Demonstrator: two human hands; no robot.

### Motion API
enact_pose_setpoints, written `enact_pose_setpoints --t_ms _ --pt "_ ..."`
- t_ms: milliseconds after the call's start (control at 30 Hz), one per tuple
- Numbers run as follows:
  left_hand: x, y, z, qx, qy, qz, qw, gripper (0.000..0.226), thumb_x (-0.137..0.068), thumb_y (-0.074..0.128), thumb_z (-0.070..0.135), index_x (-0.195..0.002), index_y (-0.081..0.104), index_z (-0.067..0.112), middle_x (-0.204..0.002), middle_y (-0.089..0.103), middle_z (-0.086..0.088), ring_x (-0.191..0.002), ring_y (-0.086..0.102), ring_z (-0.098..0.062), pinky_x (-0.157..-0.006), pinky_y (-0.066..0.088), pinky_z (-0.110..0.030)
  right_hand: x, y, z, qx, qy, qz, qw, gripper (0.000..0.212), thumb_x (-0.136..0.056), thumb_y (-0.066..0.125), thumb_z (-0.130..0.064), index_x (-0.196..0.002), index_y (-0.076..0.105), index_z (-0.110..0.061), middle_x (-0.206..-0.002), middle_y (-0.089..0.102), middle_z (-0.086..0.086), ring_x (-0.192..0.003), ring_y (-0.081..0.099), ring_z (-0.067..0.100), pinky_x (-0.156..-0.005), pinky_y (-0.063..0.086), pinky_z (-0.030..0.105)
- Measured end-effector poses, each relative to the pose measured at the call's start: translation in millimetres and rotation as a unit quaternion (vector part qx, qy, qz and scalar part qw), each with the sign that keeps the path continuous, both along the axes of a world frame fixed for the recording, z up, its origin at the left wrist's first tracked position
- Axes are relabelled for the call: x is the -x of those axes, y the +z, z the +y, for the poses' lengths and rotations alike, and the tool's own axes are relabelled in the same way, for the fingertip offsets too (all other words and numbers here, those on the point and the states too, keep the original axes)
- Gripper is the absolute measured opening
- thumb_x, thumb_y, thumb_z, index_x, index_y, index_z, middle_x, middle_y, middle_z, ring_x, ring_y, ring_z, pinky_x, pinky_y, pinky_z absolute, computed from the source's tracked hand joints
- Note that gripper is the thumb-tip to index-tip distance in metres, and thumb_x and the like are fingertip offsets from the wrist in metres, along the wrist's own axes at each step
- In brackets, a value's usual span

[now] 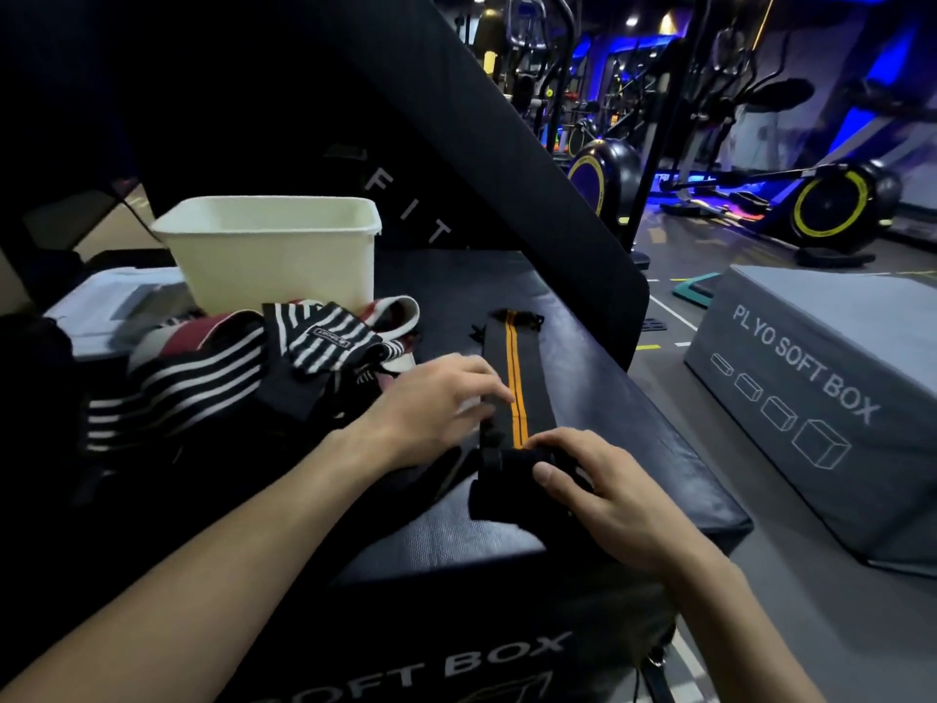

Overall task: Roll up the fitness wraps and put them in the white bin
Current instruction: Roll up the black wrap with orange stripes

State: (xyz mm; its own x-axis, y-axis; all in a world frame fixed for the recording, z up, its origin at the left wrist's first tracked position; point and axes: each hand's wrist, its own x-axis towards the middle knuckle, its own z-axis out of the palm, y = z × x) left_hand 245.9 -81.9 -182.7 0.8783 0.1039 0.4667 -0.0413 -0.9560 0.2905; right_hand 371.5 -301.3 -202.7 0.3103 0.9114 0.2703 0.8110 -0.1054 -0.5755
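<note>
Black elastic fitness wrap w/ twin orange stripes (514, 383) lies stretched out on top of the dark padded plyo soft box (583, 504), near end already turned into a small dark roll. Right hand (603, 492) curls over that roll, thumb on its near side, gripping it. Left hand (431, 405) lies w/ fingers mostly straight, pressing the wrap's left edge just beyond the roll. White plastic rectangular bin (274, 246) sits well behind, far left corner of the box; inside not visible. Tangle of black-white and maroon striped wraps (243, 367) is heaped between bin and left hand. Risks, as I judge: roll goes cone-shaped if left hand lets the strip drift sideways; loose tension = roll springs open once released; left wrist near the heap, could snag or drag it.
</note>
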Motion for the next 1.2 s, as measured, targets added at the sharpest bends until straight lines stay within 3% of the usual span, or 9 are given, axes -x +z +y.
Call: enact_pose_setpoints --t_ms 100,233,400,600,767,833,933,1067,1200 --pt "29.6 -3.1 -13.2 0.139 0.022 -0.051 0.989 0.010 -0.094 0.074 0.017 -0.100 0.079 0.022 -0.090 0.074 0.011 -0.080 0.069 -0.007 -0.074 0.055 -0.028 2.9 -1.8 0.7 -0.002 -0.009 -0.008 1.000 0.024 -0.102 0.053 -0.042 -0.121 0.063 -0.032 -0.112 0.055 -0.030 -0.114 0.052 0.001 -0.095 0.038 0.015" --pt "46.8 -20.2 -32.4 0.255 0.041 -0.041 0.965 0.008 -0.095 0.073 0.024 -0.098 0.080 0.021 -0.087 0.077 0.011 -0.079 0.071 -0.009 -0.077 0.055 -0.027 2.5 -3.7 3.4 -0.006 -0.010 -0.008 1.000 0.029 -0.101 0.048 -0.046 -0.121 0.064 -0.031 -0.115 0.047 -0.019 -0.119 0.049 0.005 -0.102 0.040 0.023" --pt "48.3 -21.0 -38.4 0.263 0.037 -0.006 0.964 0.014 -0.093 0.073 0.037 -0.103 0.077 0.028 -0.091 0.075 0.013 -0.086 0.070 -0.005 -0.077 0.051 -0.016 2.5 -4.8 8.4 0.007 -0.031 -0.011 0.999 0.029 -0.103 0.041 -0.046 -0.118 0.063 -0.036 -0.108 0.053 -0.019 -0.116 0.049 0.006 -0.103 0.041 0.039" --pt "36.4 -8.6 -34.8 0.250 0.073 0.041 0.965 0.014 -0.092 0.075 0.039 -0.092 0.077 0.025 -0.073 0.072 0.013 -0.065 0.062 0.006 -0.062 0.039 -0.007 3.4 -5.0 18.7 0.001 -0.070 -0.017 0.997 0.040 -0.101 0.035 -0.048 -0.109 0.068 -0.026 -0.101 0.056 -0.015 -0.107 0.054 0.011 -0.099 0.043 0.047" --pt "29.6 -12.3 -31.9 0.276 0.091 0.057 0.955 0.016 -0.093 0.071 0.038 -0.087 0.077 0.025 -0.073 0.074 0.009 -0.067 0.068 0.000 -0.072 0.056 -0.025 8.5 -10.0 29.1 -0.028 -0.121 -0.060 0.990 0.055 -0.096 0.029 -0.058 -0.111 0.072 -0.028 -0.108 0.046 -0.014 -0.104 0.048 0.014 -0.095 0.042 0.046" --pt "27.0 -12.9 -29.5 0.286 0.091 0.067 0.952 0.018 -0.095 0.069 0.037 -0.084 0.077 0.025 -0.071 0.075 0.008 -0.068 0.071 -0.005 -0.076 0.059 -0.034 13.1 -8.4 31.8 -0.060 -0.121 -0.057 0.989 0.046 -0.096 0.035 -0.054 -0.118 0.069 -0.030 -0.107 0.053 -0.012 -0.102 0.052 0.015 -0.092 0.045 0.047" --pt "25.3 -12.9 -27.8 0.302 0.092 0.074 0.946 0.020 -0.095 0.068 0.037 -0.080 0.076 0.027 -0.068 0.074 0.008 -0.066 0.070 -0.007 -0.074 0.061 -0.039 12.8 -4.5 30.1 -0.109 -0.112 -0.058 0.986 0.023 -0.095 0.052 -0.049 -0.101 0.063 -0.030 -0.099 0.060 -0.018 -0.095 0.058 0.010 -0.085 0.050 0.045" --pt "23.3 -14.2 -27.6 0.270 0.120 0.075 0.953 0.029 -0.096 0.063 0.042 -0.075 0.074 0.026 -0.066 0.071 0.009 -0.067 0.068 -0.005 -0.077 0.057 -0.036 6.2 -1.2 15.4 -0.066 -0.051 -0.086 0.993 0.041 -0.084 0.073 -0.056 -0.116 0.065 -0.031 -0.108 0.058 -0.021 -0.104 0.060 0.008 -0.088 0.049 0.028" --pt "23.3 -11.4 -29.4 0.249 0.133 0.076 0.956 0.035 -0.098 0.059 0.046 -0.075 0.073 0.024 -0.064 0.068 0.008 -0.067 0.065 -0.007 -0.074 0.054 -0.035 2.2 -2.2 11.0 -0.048 -0.041 -0.102 0.993 0.049 -0.082 0.084 -0.039 -0.125 0.062 -0.036 -0.114 0.057 -0.022 -0.107 0.060 0.008 -0.091 0.051 0.034"
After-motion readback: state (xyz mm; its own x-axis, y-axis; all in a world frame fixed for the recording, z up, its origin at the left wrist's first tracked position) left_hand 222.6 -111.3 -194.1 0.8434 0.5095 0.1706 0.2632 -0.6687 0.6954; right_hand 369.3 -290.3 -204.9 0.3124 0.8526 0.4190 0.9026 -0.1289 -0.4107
